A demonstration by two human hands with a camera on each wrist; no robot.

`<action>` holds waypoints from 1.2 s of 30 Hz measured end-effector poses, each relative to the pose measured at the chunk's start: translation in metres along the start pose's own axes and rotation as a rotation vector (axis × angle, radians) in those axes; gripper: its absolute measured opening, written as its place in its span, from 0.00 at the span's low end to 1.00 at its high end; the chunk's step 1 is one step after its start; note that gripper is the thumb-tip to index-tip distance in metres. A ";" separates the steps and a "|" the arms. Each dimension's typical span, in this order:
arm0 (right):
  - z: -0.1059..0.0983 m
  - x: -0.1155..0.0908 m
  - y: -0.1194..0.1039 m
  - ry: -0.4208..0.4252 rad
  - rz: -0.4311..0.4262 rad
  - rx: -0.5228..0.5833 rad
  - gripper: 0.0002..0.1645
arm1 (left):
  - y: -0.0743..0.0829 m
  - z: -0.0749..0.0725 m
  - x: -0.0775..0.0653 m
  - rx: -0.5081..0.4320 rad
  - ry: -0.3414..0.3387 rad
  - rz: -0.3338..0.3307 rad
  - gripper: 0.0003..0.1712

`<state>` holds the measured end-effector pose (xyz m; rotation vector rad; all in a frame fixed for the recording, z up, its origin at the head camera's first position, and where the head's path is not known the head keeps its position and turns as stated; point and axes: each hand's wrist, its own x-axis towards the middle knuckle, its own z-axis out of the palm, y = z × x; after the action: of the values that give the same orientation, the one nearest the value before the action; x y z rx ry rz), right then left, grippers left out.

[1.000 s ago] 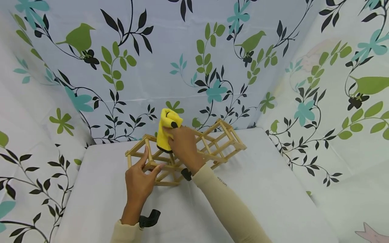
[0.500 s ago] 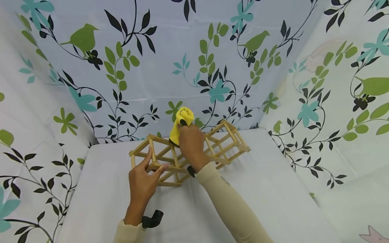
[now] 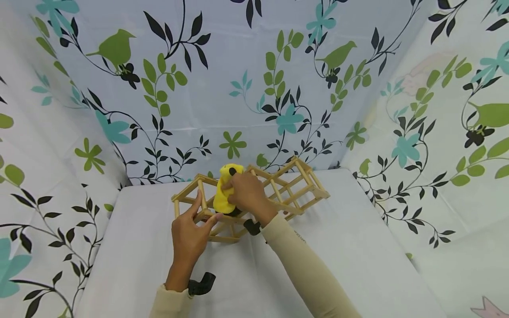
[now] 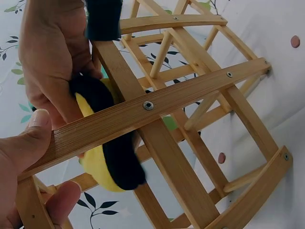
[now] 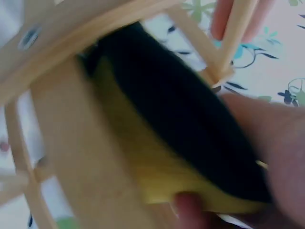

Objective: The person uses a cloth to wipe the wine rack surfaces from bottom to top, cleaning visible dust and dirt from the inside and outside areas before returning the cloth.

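A light wooden rack point(image 4: 190, 90) of flat slats and round pegs lies across the table in the head view. My left hand point(image 3: 190, 234) grips its left end, thumb on the front rail and fingers behind. My right hand point(image 3: 249, 196) holds a yellow cloth point(image 3: 223, 196) with black edging against the rack's left half. In the left wrist view the cloth hangs folded around a slat, behind the front rail. Up close in the right wrist view, the dark edging point(image 5: 181, 114) lies along a slat with my fingers around the fabric.
The rack stands on a white-covered table point(image 3: 358, 247) near its back edge. Behind it rises a sheet point(image 3: 207, 106) printed with leaves and birds, with more printed fabric at both sides. Black straps point(image 3: 202, 284) circle my wrists.
My right hand and the cloth first shift right along the rack, then come back left and lower toward the front rail. My left hand keeps its hold on the rack's left end.
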<state>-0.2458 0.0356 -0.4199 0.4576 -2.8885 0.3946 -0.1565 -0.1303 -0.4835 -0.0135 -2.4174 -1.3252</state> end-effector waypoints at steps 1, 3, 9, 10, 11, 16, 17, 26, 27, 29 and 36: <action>0.001 -0.001 0.000 0.017 0.009 0.061 0.20 | -0.001 0.000 0.000 0.004 -0.006 0.007 0.51; 0.003 -0.002 0.002 0.116 0.002 0.115 0.23 | -0.003 -0.002 -0.002 0.015 -0.001 0.031 0.50; 0.008 -0.005 0.002 0.087 -0.096 0.060 0.23 | -0.021 -0.016 -0.019 0.039 0.123 0.019 0.45; 0.004 -0.006 0.001 0.078 -0.112 0.068 0.23 | -0.026 -0.019 -0.023 0.038 0.140 -0.003 0.45; -0.001 -0.006 -0.002 0.100 -0.133 0.095 0.22 | -0.031 -0.021 -0.027 0.028 0.150 -0.025 0.44; -0.031 0.002 -0.026 0.266 -0.289 0.378 0.23 | -0.052 -0.022 -0.036 -0.063 0.152 -0.122 0.40; -0.035 0.006 -0.033 0.240 -0.320 0.444 0.23 | -0.055 -0.021 -0.036 -0.097 0.158 -0.137 0.40; -0.007 0.043 -0.076 -0.228 -0.328 0.247 0.26 | -0.070 -0.009 -0.036 -0.308 0.210 -0.258 0.36; -0.003 0.045 -0.078 -0.254 -0.340 0.165 0.25 | -0.069 -0.008 -0.036 -0.306 0.215 -0.259 0.36; 0.003 0.047 -0.082 -0.279 -0.384 0.011 0.25 | -0.068 -0.009 -0.037 -0.293 0.232 -0.256 0.36; 0.014 0.054 -0.096 -0.255 -0.571 -0.265 0.22 | -0.066 -0.015 -0.035 -0.246 0.245 -0.234 0.35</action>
<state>-0.2673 -0.0712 -0.3990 1.3078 -2.7975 -0.1460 -0.1319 -0.1733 -0.5414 0.3545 -2.0886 -1.6164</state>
